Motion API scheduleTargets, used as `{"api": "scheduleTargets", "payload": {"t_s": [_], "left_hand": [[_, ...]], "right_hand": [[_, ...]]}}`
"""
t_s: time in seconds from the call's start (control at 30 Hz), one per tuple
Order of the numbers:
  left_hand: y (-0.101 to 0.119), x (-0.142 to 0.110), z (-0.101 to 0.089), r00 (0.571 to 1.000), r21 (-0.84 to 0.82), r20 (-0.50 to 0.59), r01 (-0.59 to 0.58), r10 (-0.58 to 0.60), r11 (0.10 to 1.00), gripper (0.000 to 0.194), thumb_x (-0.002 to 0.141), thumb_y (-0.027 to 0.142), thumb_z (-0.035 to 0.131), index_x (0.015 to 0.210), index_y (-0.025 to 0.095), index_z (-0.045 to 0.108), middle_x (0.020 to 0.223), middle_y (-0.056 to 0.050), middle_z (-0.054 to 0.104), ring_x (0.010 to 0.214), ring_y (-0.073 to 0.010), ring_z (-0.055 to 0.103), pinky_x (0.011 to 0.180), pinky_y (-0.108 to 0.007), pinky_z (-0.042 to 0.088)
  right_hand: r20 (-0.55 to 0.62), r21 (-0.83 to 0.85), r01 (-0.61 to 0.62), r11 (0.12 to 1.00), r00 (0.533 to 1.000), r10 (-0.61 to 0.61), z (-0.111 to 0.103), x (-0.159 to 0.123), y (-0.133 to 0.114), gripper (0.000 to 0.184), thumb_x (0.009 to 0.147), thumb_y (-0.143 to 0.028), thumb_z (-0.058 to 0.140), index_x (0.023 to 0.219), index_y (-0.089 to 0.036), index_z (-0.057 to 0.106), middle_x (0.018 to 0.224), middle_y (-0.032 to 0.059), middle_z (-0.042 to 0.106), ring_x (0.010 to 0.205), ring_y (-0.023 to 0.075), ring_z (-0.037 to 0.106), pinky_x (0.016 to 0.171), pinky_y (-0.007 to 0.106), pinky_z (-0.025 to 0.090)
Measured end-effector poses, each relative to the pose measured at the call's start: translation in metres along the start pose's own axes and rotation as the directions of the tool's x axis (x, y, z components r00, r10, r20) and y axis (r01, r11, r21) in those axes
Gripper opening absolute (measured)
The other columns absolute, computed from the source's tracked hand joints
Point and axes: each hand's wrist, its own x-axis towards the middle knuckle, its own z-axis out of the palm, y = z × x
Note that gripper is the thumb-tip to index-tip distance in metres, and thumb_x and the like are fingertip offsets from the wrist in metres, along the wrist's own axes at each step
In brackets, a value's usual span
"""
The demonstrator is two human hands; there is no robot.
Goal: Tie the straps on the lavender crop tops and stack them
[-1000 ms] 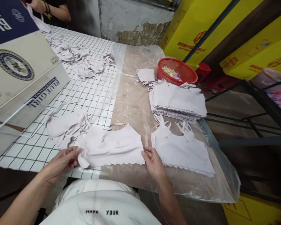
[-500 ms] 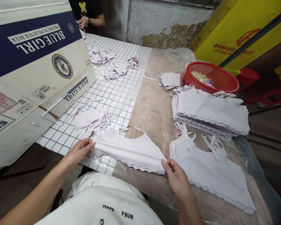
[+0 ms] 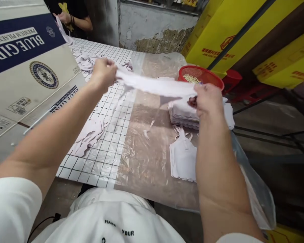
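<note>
Your left hand (image 3: 105, 75) and right hand (image 3: 208, 98) pinch opposite ends of the garment (image 3: 157, 85), aloft over the counter (image 3: 147, 168), mostly left of the basket (image 3: 210, 75). You seem to be spreading it; laying it flat would call for lowering both ends evenly, clear of the pile (image 3: 183, 120) by the basket.

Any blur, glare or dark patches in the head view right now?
Head view: left hand, right hand and the pale garment between them are blurred; head view: highlights streak the clear plastic sheet; head view: the printed carton is sharper, the lower right dark.
</note>
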Motion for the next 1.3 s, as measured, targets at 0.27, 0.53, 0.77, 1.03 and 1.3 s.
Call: {"api": "scheduleTargets", "payload": {"t_s": [0.27,0.53,0.77,1.03,1.3], "left_hand": [[-0.007,-0.025,-0.016,0.996,0.060,0.037,-0.077,0.075,0.995,0.046,0.083,0.040,0.063,0.127,0.025,0.059,0.085,-0.004,0.068,0.067,-0.0210,0.066,0.046,-0.025,0.039],[-0.167,-0.127,-0.037,0.924,0.323,0.335,0.073,-0.186,0.944,0.032,0.074,0.041,0.051,0.084,0.016,0.070,0.050,0.000,0.051,0.044,-0.0154,0.043,0.044,-0.027,0.031],[-0.219,-0.169,-0.061,0.961,0.587,0.269,-0.213,0.060,0.781,0.040,0.086,0.045,0.043,0.102,0.018,0.066,0.082,-0.010,0.066,0.071,-0.0257,0.061,0.063,-0.034,0.047],[-0.227,-0.179,-0.027,0.759,0.516,0.378,-0.648,0.531,0.560,0.030,0.096,0.032,0.045,0.113,0.015,0.063,0.136,-0.021,0.052,0.132,-0.0406,0.041,0.101,-0.058,0.042],[-0.185,-0.152,0.094,0.447,0.073,0.569,-0.863,0.690,0.499,0.031,0.099,0.022,0.039,0.117,0.014,0.063,0.126,-0.017,0.062,0.123,-0.0302,0.055,0.102,-0.049,0.049]], "right_hand": [[-0.154,-0.017,-0.053,0.998,0.987,0.049,-0.006,-0.044,-0.004,0.022,0.087,-0.034,0.057,0.073,-0.024,0.042,0.052,-0.0094,0.042,0.041,0.0047,0.045,0.047,0.019,0.036],[0.122,-0.264,-0.351,0.898,0.912,0.392,0.021,-0.205,0.127,0.024,0.080,-0.044,0.057,0.071,-0.023,0.049,0.051,-0.0056,0.052,0.036,0.0126,0.048,0.039,0.024,0.034],[0.070,-0.623,-0.218,0.752,0.941,0.330,0.017,-0.252,0.125,0.016,0.089,-0.030,0.048,0.096,-0.022,0.060,0.075,0.0049,0.069,0.067,0.0217,0.067,0.060,0.030,0.049],[0.271,-0.736,0.128,0.664,0.955,0.116,0.023,-0.244,0.118,0.027,0.095,-0.030,0.047,0.113,-0.022,0.065,0.100,0.0097,0.071,0.092,0.0240,0.064,0.079,0.033,0.047],[0.123,-0.714,-0.087,0.695,0.961,0.247,0.048,-0.118,0.096,0.027,0.094,-0.040,0.052,0.087,-0.019,0.067,0.093,0.0091,0.074,0.091,0.0208,0.067,0.077,0.027,0.045]]}}
